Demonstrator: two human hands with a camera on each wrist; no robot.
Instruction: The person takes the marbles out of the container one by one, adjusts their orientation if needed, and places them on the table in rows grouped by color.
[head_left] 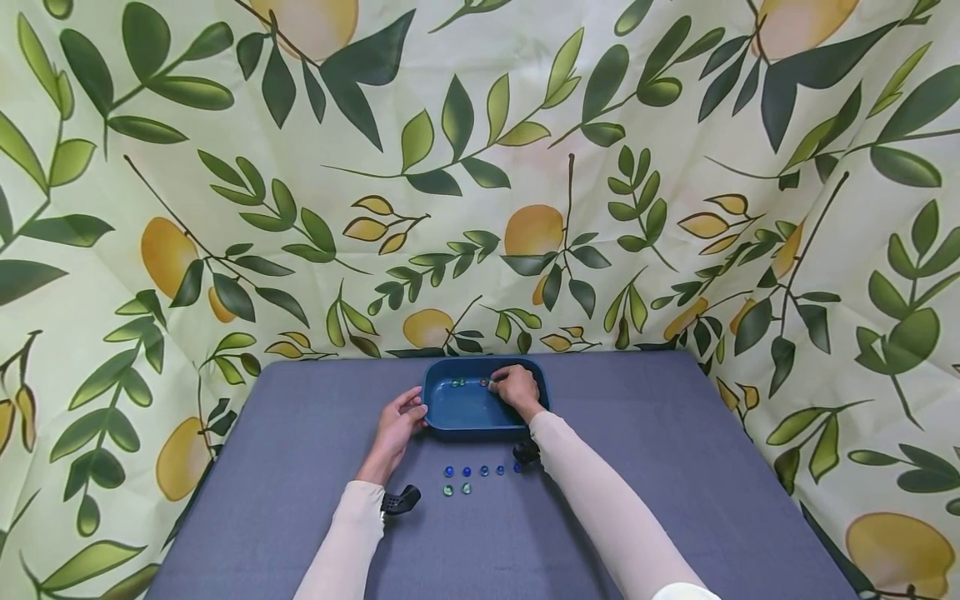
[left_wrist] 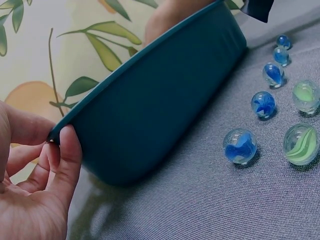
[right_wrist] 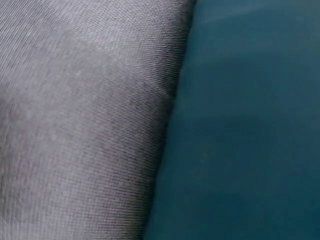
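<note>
A blue rectangular tub (head_left: 465,432) stands near the far edge of the table. My left hand (head_left: 396,429) pinches its left rim between thumb and fingers, seen closely in the left wrist view. My right hand (head_left: 517,389) reaches into the tub, fingers curled, with a small marble at its fingertips. Just left of those fingertips lies a reddish marble (head_left: 483,382). Green marbles (head_left: 455,382) lie farther left in the tub. The right wrist view holds only the tub's wall (right_wrist: 250,125) and cloth; the right fingers are hidden there.
In front of the tub several blue marbles (left_wrist: 240,146) form a row on the grey tablecloth (head_left: 300,500). Two green-swirled marbles (left_wrist: 301,144) sit in a second row nearer the person. A patterned cloth backdrop (head_left: 465,250) rises behind the table and along its sides.
</note>
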